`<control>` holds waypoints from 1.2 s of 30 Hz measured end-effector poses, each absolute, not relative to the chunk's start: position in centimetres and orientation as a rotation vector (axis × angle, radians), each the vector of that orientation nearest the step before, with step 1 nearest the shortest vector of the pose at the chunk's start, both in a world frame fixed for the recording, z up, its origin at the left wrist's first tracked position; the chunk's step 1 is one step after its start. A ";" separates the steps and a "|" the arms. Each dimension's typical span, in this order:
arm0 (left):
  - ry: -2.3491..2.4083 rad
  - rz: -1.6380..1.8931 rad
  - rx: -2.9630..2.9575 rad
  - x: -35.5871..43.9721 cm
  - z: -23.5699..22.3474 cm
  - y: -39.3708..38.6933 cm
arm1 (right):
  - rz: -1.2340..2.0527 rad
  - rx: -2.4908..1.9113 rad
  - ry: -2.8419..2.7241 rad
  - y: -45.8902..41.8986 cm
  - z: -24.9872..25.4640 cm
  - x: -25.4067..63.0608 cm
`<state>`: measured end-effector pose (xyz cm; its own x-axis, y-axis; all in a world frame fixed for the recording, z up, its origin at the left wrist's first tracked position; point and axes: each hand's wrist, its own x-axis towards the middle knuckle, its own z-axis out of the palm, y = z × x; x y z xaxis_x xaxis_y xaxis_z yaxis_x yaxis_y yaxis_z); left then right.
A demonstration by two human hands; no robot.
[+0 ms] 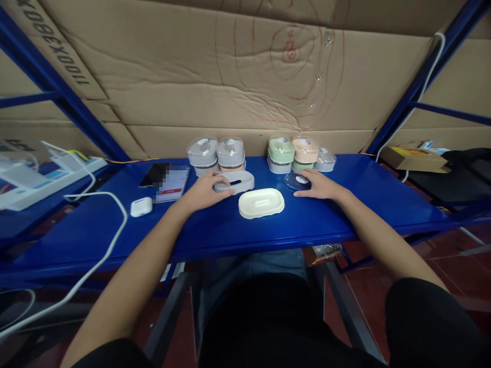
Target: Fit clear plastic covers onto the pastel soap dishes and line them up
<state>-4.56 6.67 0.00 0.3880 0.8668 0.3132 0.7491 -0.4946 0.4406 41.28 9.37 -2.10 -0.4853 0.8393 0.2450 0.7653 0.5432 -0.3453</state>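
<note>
Grey slotted plastic frame (pixel 245 178): lies near the middle of the blue metal desk (pixel 268 231), closer to the back edge than the front, with a long slot through it.

Left hand (pixel 203 190): open-fingered and curved over the frame's left end, touching it; we cannot tell whether it grips or only rests.

Right hand (pixel 320 185): lies palm down, its fingers on the edge of a clear domed plastic lid (pixel 294 182); we cannot tell whether it is gripping. The lid's small white centre disc shows through.

Between the hands: a cream oval plastic tray (pixel 261 203) lies flat just in front of the frame, within easy reach of both hands.

Back edge: pastel lidded plastic containers stand in stacks against the cardboard, within reach: two grey stacks (pixel 216 153) left of centre, green and peach stacks (pixel 293 152) right of centre.

Left end of desk: a black smartphone (pixel 154 174), a white earbud case (pixel 141 206) and a white cable (pixel 100 231) are kept away from the hands' work area.

Writing: upside-down black characters on the brown cardboard sheet (pixel 172 76) read "1100X380X"; we can read no brand.
</note>
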 end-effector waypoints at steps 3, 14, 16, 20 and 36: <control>1.464 0.674 2.429 -5.8 0.0 7.2 | 0.276 -1.328 -2.395 9.3 -1.6 41.4; 1.059 0.730 2.418 1.1 0.3 2.2 | 0.279 -1.074 -2.087 7.3 0.2 38.0; 1.072 0.653 2.398 1.7 -0.1 1.9 | 0.250 -0.989 -2.120 6.6 0.8 36.7; 1.055 0.674 2.364 1.9 -1.0 1.9 | 0.291 -0.770 -2.357 4.9 2.4 33.1; 1.045 0.766 2.153 1.5 -2.8 2.8 | 0.527 -0.572 -2.642 6.2 2.3 28.6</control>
<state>1.54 2.82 -2.77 0.5192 0.8239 0.2274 0.4653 -0.4957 0.7334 28.63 6.24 2.25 -0.8427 0.4560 0.2863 0.3113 0.8465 -0.4320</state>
